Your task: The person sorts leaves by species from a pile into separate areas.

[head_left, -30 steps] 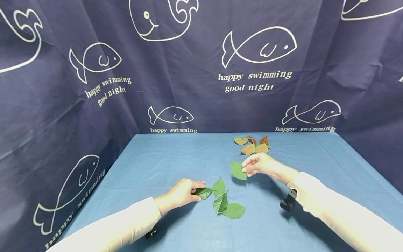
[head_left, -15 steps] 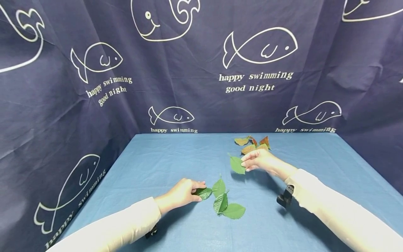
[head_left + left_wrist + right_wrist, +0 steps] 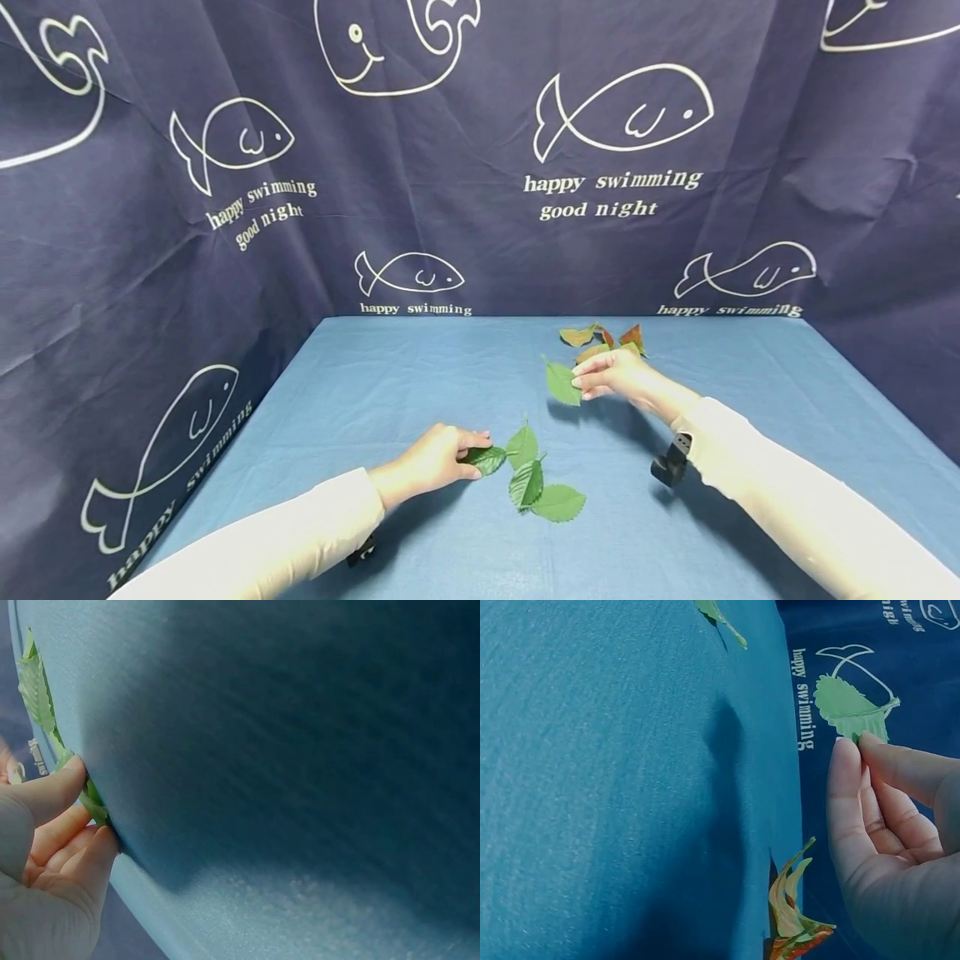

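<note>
In the head view, my left hand point(image 3: 427, 461) is low over the table, thumb and fingers on either edge of a dark green leaf point(image 3: 487, 460). The left wrist view shows that leaf point(image 3: 93, 804) between the fingertips, close to the cloth. My right hand point(image 3: 626, 382) pinches another green leaf point(image 3: 562, 383) by its edge; its shadow falls on the table below, so it is raised. The right wrist view has this leaf point(image 3: 847, 709) between thumb and fingertip. Three more green leaves lie right of my left hand: one upper point(image 3: 522, 446), one folded point(image 3: 527, 483), one flat point(image 3: 560, 503).
Several yellow and reddish-brown leaves point(image 3: 576, 337) lie in a group near the table's back edge, partly hidden behind my right hand. Blue cloth point(image 3: 390, 375) covers the table. A dark blue curtain point(image 3: 480, 192) with white fish drawings hangs at the back and sides.
My right hand has moved a little away from me and slightly left with its green leaf, now covering more of the yellow leaves. My left hand and the leaves near it have stayed put.
</note>
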